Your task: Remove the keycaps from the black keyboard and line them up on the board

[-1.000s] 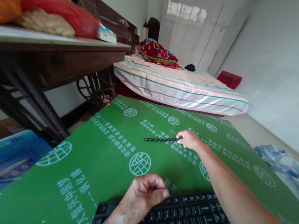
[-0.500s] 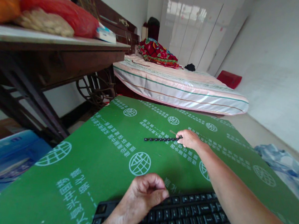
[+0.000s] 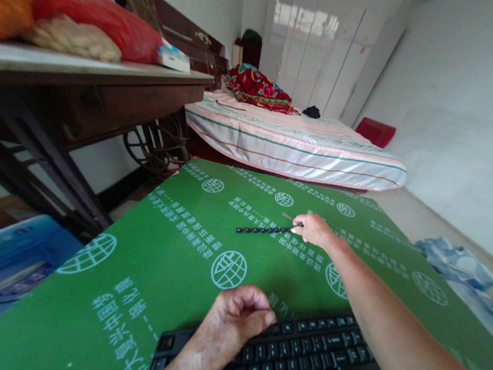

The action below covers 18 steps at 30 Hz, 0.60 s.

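Observation:
My right hand (image 3: 315,230) reaches far out over the green printed board (image 3: 177,248), fingers pinched on the end of a dark string of beads (image 3: 263,230) that lies stretched to the left on the board. A thin light needle or wire pokes out above the fingers. My left hand (image 3: 235,320) rests curled in a loose fist at the top edge of a black keyboard (image 3: 297,363) near me; I cannot see anything in it.
A dark wooden table (image 3: 85,77) with red and orange bags stands at the left. A bed (image 3: 295,146) with a red cloth lies behind the board. Blue packaging (image 3: 1,264) lies at the lower left, pale blue cloth (image 3: 460,263) on the floor at right.

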Tool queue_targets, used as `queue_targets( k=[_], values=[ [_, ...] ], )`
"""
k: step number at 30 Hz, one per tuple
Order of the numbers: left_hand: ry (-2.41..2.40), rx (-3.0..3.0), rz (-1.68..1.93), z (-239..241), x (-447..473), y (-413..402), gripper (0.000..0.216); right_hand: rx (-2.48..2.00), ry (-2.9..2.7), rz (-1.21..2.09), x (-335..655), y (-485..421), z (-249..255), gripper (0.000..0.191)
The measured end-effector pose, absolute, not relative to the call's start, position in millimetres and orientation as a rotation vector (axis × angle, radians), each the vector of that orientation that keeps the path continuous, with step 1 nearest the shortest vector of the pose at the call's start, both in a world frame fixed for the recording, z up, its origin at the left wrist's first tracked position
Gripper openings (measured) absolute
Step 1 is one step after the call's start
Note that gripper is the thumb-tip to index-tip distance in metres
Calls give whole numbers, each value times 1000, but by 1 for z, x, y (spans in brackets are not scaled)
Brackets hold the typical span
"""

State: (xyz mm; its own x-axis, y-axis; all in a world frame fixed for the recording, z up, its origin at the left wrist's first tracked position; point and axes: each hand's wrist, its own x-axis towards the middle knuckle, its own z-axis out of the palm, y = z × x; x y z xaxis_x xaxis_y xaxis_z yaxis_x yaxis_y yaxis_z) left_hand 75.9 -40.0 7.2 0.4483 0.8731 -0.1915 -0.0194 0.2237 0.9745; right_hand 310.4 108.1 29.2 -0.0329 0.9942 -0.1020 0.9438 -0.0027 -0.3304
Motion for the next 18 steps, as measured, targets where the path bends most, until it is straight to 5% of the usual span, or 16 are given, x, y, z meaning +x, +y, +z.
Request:
queue_targets(
  k=[11, 18],
  values=[
    [923, 1211, 769, 18, 78, -42, 20, -1934, -1525, 130, 289, 24, 67, 60],
    [891, 1235, 787, 19, 79, -42, 17, -1482, -1155, 876, 282, -47, 42, 41]
  ],
)
